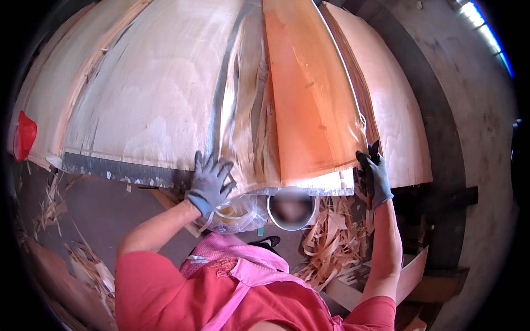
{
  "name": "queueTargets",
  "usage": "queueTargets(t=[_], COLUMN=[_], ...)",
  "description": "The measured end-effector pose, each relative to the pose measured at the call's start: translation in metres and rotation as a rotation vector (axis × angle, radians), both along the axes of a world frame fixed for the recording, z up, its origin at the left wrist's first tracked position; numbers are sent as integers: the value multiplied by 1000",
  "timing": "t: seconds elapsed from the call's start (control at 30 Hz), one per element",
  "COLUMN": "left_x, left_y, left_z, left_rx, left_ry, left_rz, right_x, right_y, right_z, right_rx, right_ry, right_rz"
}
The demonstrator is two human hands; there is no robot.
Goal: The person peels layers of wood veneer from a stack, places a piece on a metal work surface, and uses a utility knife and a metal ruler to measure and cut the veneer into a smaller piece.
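A thin orange-brown wood veneer sheet point(309, 99) lies on a tall stack of pale veneer sheets point(154, 94). My left hand point(210, 179), in a grey glove, presses flat with spread fingers on the near edge of a wrinkled strip of veneer point(251, 127). My right hand point(374, 174), in a dark glove, grips the near right corner of the orange-brown sheet. Both forearms reach up from the lower edge. I wear a red top and a pink apron.
A round metal bowl point(291, 208) and a clear plastic bag point(234, 212) sit just below the stack's front edge. Curled veneer scraps point(331, 237) litter the floor at right and left. A red object point(24, 135) hangs at far left. Concrete floor point(469, 110) runs along the right.
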State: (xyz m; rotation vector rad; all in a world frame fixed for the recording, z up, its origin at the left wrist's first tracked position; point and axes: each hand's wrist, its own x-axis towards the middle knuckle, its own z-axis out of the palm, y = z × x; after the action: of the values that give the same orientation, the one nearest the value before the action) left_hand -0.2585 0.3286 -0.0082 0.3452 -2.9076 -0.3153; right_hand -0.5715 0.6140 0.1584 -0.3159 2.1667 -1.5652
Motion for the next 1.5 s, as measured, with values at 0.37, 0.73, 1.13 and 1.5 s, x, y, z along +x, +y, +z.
queueTargets(t=[0.37,0.73,1.13,1.5], left_x=[-88,-54,-165,-217], left_y=[15,21,35,14], left_z=[-9,1,-30,-27], left_rx=[-11,-73,-75,13], left_ry=[61,-177,61,88], left_rz=[-285,-197,-182,-168], right_x=[0,-12,-1,25], right_y=[-5,12,14,12], right_z=[48,108,107,62], right_rx=[182,223,155,17], right_ry=[68,148,129,-6], right_rz=[-3,-15,45,-97])
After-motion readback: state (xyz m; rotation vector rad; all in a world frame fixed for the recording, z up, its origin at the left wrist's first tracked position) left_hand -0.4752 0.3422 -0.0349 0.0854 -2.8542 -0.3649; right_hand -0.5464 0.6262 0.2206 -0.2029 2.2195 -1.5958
